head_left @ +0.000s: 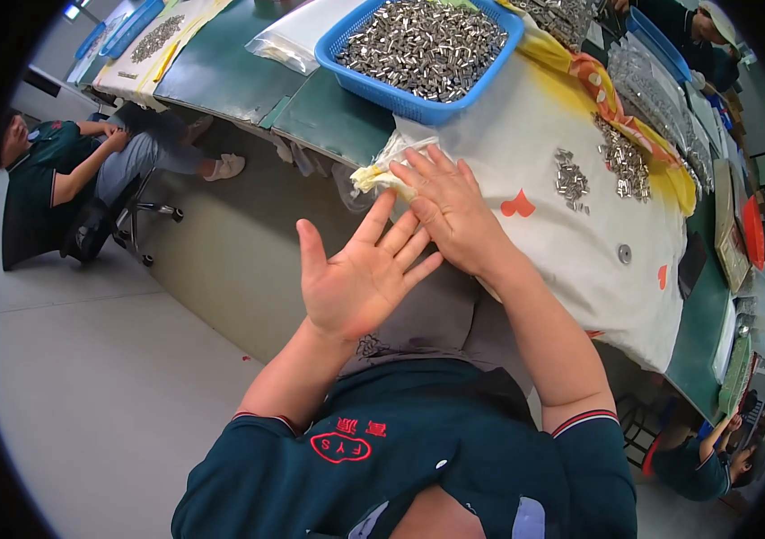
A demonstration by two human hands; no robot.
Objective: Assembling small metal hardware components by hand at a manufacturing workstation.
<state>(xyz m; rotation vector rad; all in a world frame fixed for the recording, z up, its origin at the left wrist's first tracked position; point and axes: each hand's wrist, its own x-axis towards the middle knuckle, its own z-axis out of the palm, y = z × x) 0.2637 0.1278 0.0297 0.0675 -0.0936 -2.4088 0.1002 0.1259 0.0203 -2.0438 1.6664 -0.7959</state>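
My left hand (356, 280) is open, palm up, in front of the table edge, its fingers spread and nothing in it. Close beside its fingertips, my right hand (459, 211) lies with its back up and its fingers stretched out. Just past the right hand's fingers, a crumpled white and yellow cloth (373, 174) hangs at the table corner. A blue plastic basket (441, 111) heaped with small metal cylinders (418, 49) stands beyond both hands. To the right, a white cloth with red hearts (553, 260) covers the table, bearing a small pile of metal pieces (571, 182).
A larger pile of metal pieces (625, 162) and a round metal disc (624, 254) lie on the cloth. Clear plastic bags (288, 40) rest on the green table (230, 76). A seated co-worker (86, 175) is at left; others are at far right.
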